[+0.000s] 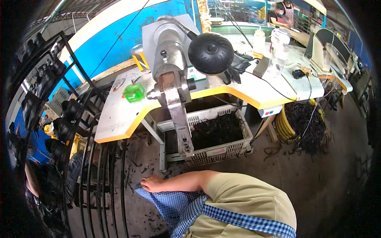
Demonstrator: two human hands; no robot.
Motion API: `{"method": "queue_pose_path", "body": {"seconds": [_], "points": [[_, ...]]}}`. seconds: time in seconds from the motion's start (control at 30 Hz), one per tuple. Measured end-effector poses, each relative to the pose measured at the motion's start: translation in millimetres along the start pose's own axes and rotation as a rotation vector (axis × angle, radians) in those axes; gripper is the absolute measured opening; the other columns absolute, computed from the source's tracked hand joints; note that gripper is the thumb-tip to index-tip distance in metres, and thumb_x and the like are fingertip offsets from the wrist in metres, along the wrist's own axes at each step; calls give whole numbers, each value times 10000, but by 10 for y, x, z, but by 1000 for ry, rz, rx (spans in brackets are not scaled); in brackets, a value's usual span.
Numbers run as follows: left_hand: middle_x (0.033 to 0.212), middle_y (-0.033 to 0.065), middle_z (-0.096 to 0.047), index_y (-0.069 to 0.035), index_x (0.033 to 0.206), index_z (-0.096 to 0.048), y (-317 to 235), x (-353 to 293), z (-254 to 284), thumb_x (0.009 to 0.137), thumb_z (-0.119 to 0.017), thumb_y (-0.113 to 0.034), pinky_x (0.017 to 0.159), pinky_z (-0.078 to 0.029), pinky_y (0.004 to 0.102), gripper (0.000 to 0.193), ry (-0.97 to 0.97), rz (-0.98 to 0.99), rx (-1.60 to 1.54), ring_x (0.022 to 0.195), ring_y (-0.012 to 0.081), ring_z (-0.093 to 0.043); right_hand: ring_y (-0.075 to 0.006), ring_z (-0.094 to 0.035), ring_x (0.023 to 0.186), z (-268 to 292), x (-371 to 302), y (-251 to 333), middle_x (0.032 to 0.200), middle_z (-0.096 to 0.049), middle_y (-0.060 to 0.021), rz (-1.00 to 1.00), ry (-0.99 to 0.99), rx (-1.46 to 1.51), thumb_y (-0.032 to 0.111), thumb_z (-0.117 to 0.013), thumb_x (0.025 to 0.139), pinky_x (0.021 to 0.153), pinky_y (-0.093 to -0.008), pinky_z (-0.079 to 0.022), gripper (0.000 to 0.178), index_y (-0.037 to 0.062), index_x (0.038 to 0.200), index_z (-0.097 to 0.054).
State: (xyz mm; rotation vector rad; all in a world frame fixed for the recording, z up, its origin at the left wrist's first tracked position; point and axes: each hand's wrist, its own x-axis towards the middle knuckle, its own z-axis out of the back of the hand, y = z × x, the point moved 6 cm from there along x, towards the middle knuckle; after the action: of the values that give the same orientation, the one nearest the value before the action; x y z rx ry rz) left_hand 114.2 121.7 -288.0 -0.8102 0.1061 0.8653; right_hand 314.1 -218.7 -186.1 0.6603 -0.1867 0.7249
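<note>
My hand: one hand [152, 183] shows, at the end of my bare forearm, which comes from the lower middle and reaches left; I cannot tell which hand it is.
Hand state: the fingers are curled down onto the edge of the blue checked cloth [170, 204]; whether they pinch it or only rest on it, I cannot tell.
Other hand: not to be seen.
Cloth: it lies over my lap, beside the tan trousers [246, 198], its upper left corner under my fingers.
Rubber rings: thin black hoops [105, 178] hang upright just left of my hand, near it but not touching.
Rack: a dark metal frame [59, 103] along the left side carries black parts.
Machine: a grey metal press [170, 75] with a black round knob [210, 53] stands on the front edge of the table [119, 119], which has a yellow rim.
Green box: a small one [134, 92] sits on the table left of the machine.
Crate: a white slotted basket [222, 148] of black scraps sits under the table's front edge.
Floor: dusty concrete [317, 178] with black offcuts.
</note>
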Motion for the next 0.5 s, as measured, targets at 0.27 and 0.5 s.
{"method": "queue_pose_path", "body": {"seconds": [0.27, 0.5], "points": [[1170, 194, -645, 7, 1219, -599, 582, -253, 515, 874, -530, -219, 882, -510, 445, 418, -172, -12, -147, 1065, 366, -610, -333, -671, 847, -293, 67, 123, 1149, -625, -178, 25, -34, 60, 302, -521, 911, 684, -455, -546, 241, 84, 969, -606], [1127, 149, -665, 13, 1198, -609, -244, -415, 758, 898, -488, -78, 928, -472, 349, 335, -451, -497, -123, 1057, 249, -613, -308, -640, 819, -96, 70, 140, 976, -650, -104, -43, 76, 160, 296, -558, 901, 707, -446, -497, 220, 103, 985, -622]]}}
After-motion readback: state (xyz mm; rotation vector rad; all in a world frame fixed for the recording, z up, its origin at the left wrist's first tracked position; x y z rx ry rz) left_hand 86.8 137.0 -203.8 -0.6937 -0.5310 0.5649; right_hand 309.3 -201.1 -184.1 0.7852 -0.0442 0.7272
